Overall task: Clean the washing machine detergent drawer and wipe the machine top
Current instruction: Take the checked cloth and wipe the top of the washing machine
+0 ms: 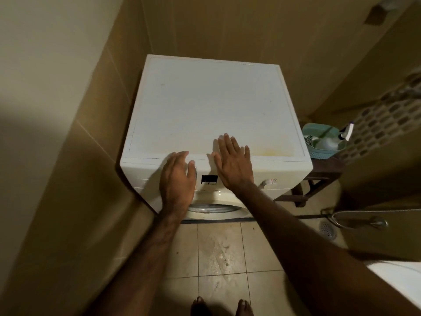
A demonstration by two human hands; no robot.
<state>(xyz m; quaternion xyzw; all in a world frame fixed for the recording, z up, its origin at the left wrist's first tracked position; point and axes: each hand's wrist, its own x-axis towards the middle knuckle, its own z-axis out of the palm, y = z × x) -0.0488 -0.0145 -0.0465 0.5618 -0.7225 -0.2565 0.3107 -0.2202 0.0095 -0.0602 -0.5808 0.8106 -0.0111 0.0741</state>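
A white front-loading washing machine [214, 106] stands in a tiled corner; its flat top carries faint yellowish stains near the front right. The detergent drawer [145, 173] sits shut at the left of the front panel. My left hand [177, 179] hovers with relaxed, slightly bent fingers over the panel just right of the drawer and holds nothing. My right hand [232, 163] is flat with fingers spread over the front edge of the top; whether it touches is unclear. A dark display [209, 179] shows between my hands, and a dial [268, 181] lies to the right.
A teal basket [323, 140] holding a spray bottle [346, 131] rests on a dark wooden stool [319, 176] to the right of the machine. A hose and a floor drain [328, 229] lie lower right. Walls close in on the left and behind. My bare feet stand on the stained floor tiles [218, 252].
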